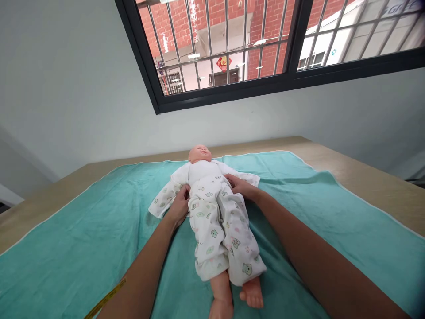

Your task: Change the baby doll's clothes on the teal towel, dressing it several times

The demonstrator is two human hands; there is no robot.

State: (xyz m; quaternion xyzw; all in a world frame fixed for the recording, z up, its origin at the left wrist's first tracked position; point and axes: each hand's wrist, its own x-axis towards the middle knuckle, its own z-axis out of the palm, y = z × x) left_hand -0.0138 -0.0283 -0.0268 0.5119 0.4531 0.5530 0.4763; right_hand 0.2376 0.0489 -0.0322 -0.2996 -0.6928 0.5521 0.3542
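A baby doll (201, 153) lies on its back, head toward the wall and bare feet (252, 293) toward me. It wears a white long-sleeved top (203, 169) and white patterned trousers (212, 221) pulled up to the waist. My left hand (180, 204) is closed at the left side of the waistband, its fingertips pinching the cloth there. At the opposite side of the waist, my right hand (241, 187) has its fingers curled at the trousers' edge, partly hidden by the fabric. Both sleeves of the top lie spread outward on either side.
Under the doll, a teal blanket (99, 239) with a pale edge covers much of a wooden table (372, 181). Behind the table stands a white wall (212, 126) with a dark-framed, barred window (226, 86). A yellow marked strip (105, 298) lies by my left forearm.
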